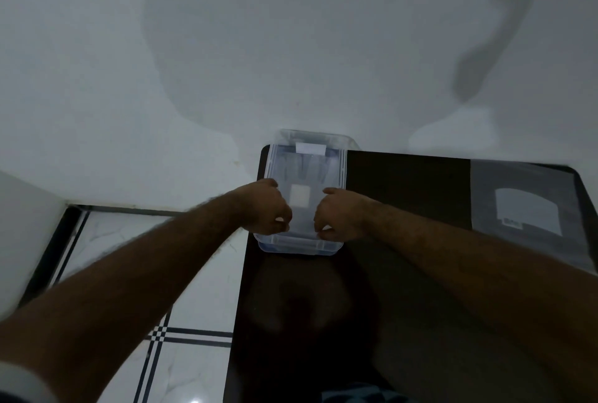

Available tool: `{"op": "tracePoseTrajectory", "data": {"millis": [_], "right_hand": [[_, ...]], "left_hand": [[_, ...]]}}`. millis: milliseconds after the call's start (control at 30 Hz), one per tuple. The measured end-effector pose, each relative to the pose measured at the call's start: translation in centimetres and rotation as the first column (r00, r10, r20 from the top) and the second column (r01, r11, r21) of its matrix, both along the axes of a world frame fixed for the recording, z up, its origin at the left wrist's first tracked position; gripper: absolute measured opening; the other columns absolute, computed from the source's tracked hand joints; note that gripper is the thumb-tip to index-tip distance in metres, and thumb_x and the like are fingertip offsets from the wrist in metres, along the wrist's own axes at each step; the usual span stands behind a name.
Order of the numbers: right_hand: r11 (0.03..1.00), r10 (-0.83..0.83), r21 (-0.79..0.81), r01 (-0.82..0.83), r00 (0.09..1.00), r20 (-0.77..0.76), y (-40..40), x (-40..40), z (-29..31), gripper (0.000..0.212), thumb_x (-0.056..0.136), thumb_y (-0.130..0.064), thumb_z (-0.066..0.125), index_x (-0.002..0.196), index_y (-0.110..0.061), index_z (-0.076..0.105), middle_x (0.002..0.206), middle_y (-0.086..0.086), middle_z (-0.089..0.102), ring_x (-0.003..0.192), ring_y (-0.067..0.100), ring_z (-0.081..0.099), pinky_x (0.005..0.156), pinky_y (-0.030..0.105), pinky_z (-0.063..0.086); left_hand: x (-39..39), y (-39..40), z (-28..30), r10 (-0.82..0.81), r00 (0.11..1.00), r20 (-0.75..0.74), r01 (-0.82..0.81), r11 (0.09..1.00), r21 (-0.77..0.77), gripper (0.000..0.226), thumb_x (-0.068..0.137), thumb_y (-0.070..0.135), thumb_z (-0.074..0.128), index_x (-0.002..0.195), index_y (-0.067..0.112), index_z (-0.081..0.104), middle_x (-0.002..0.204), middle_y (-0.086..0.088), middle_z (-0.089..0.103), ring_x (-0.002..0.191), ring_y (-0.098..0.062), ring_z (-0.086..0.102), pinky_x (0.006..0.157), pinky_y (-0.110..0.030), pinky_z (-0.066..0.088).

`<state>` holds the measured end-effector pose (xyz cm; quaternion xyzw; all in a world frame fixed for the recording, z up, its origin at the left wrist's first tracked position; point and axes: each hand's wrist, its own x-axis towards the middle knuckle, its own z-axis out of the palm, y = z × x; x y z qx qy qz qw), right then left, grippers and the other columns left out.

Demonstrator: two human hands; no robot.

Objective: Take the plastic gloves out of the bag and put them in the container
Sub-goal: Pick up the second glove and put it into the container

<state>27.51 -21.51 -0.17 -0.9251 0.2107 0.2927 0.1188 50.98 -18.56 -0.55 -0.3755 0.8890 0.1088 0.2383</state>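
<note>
A clear plastic container (339,172) stands at the far left corner of the dark table (407,182), against the wall. Faint translucent plastic shows inside it, under a white square label. My left hand (265,208) and my right hand (339,213) are both at the container's near rim, fingers curled and fingertips pinched on the edge there. I cannot tell whether they grip the rim or a lid. A flat translucent plastic bag (524,208) with a white label lies at the table's far right, away from both hands.
A white wall (226,62) rises right behind the table. Left of the table is white tiled floor (181,273) with dark lines. The table's left edge runs just beside the container. Patterned cloth (356,396) shows at the bottom edge.
</note>
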Motion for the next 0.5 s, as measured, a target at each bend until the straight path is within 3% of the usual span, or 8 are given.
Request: {"op": "tracePoseTrajectory", "data": {"millis": [133,200,300,400,500], "right_hand": [[0.999,-0.008,-0.032,0.007,0.999,-0.031,0.1,0.2,-0.1,0.03,0.108,-0.041,0.052,0.13,-0.029,0.069,0.132,-0.003,0.072,0.131,0.017,0.062,0.131,0.054,0.008],[0.999,-0.017,-0.048,0.015,0.998,-0.059,0.2,0.3,-0.4,0.034,0.109,-0.04,0.052,0.139,-0.029,0.064,0.138,-0.002,0.07,0.136,0.018,0.059,0.131,0.054,0.007],[0.988,-0.005,-0.153,-0.001,0.999,-0.044,0.4,0.4,-1.2,0.049,0.106,-0.04,0.057,0.153,-0.03,0.05,0.152,0.002,0.06,0.146,0.024,0.05,0.13,0.057,0.007],[0.978,0.002,-0.209,-0.028,0.993,-0.121,0.4,0.8,-1.8,0.049,0.104,-0.04,0.059,0.152,-0.033,0.051,0.151,0.003,0.06,0.146,0.028,0.049,0.129,0.062,0.002],[0.98,-0.006,-0.197,-0.037,0.977,-0.212,0.4,1.3,-1.9,0.046,0.105,-0.039,0.056,0.15,-0.035,0.053,0.146,0.001,0.061,0.142,0.028,0.052,0.127,0.067,-0.001]], "left_hand": [[-0.6,0.2,0.1,-0.018,0.997,0.077,0.009,0.994,0.107,0.052,0.107,0.061,0.036,0.125,0.031,0.075,0.121,0.005,0.078,0.129,-0.014,0.063,0.131,-0.055,0.0],[-0.7,0.3,-0.1,-0.013,0.997,0.071,0.005,0.994,0.113,0.055,0.108,0.062,0.034,0.123,0.03,0.076,0.12,0.005,0.078,0.131,-0.014,0.062,0.131,-0.054,-0.004],[-0.9,0.4,-0.5,-0.032,0.997,0.066,0.032,0.999,0.005,0.054,0.109,0.06,0.033,0.121,0.028,0.075,0.123,0.003,0.077,0.136,-0.018,0.06,0.13,-0.055,-0.003],[-1.7,0.6,-1.1,-0.015,0.988,0.154,0.023,0.998,-0.051,0.052,0.11,0.058,0.034,0.129,0.027,0.072,0.131,0.002,0.075,0.145,-0.022,0.052,0.127,-0.057,-0.011],[-2.4,0.5,-1.5,0.05,0.969,0.244,-0.046,0.999,-0.02,0.051,0.108,0.059,0.037,0.127,0.03,0.074,0.125,0.003,0.076,0.14,-0.023,0.055,0.122,-0.063,-0.019]]}}
